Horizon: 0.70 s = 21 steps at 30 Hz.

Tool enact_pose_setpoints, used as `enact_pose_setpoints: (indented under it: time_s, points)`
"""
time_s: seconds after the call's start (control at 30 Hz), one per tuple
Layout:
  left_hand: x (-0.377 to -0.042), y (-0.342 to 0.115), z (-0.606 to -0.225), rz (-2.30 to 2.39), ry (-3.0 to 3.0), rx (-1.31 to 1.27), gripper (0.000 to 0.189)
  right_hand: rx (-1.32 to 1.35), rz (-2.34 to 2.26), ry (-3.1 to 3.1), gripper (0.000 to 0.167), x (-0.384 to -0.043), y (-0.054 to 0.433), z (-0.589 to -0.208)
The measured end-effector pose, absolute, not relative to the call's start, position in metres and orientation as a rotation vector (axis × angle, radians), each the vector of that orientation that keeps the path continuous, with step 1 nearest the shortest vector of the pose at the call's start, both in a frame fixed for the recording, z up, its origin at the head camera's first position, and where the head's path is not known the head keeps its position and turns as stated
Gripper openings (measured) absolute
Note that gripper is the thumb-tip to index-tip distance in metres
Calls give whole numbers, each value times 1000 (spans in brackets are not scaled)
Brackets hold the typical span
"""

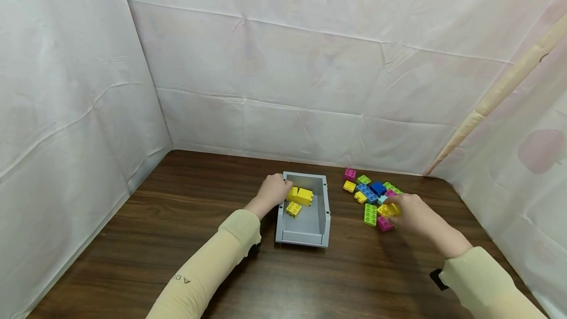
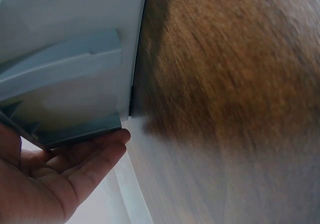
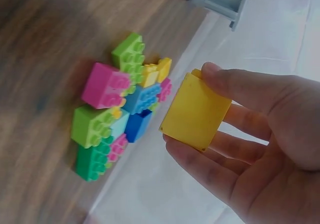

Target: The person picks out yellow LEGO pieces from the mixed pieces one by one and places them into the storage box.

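My left hand grips the upper left wall of a grey plastic bin. In the left wrist view its fingers lie along the bin's outside. Several yellow bricks sit inside, towards the back. My right hand is raised over the near right side of a pile of loose toy bricks. Between thumb and fingers it pinches a yellow brick, whose smooth side faces the right wrist camera. Below it in the head view lie a magenta brick and a lime green brick.
Blue bricks, a dark blue brick and other small bricks spread to the right of the bin. At the far side stands a magenta brick. White sheeting walls in the dark wooden table behind and at both sides.
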<state>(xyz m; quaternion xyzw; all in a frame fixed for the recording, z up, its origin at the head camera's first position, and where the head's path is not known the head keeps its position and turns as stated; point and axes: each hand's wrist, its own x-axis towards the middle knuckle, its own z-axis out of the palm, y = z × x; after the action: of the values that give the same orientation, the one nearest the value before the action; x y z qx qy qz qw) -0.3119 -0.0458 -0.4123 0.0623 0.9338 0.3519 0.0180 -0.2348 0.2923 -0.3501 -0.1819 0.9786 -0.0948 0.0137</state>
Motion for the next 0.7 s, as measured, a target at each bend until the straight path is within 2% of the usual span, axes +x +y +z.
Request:
enact_pose_setpoints:
  time_s: [0.7]
  points:
    - [-315,-46,-415,1090,2897,186,37,-705,-319,3082,34,-248,258,-320]
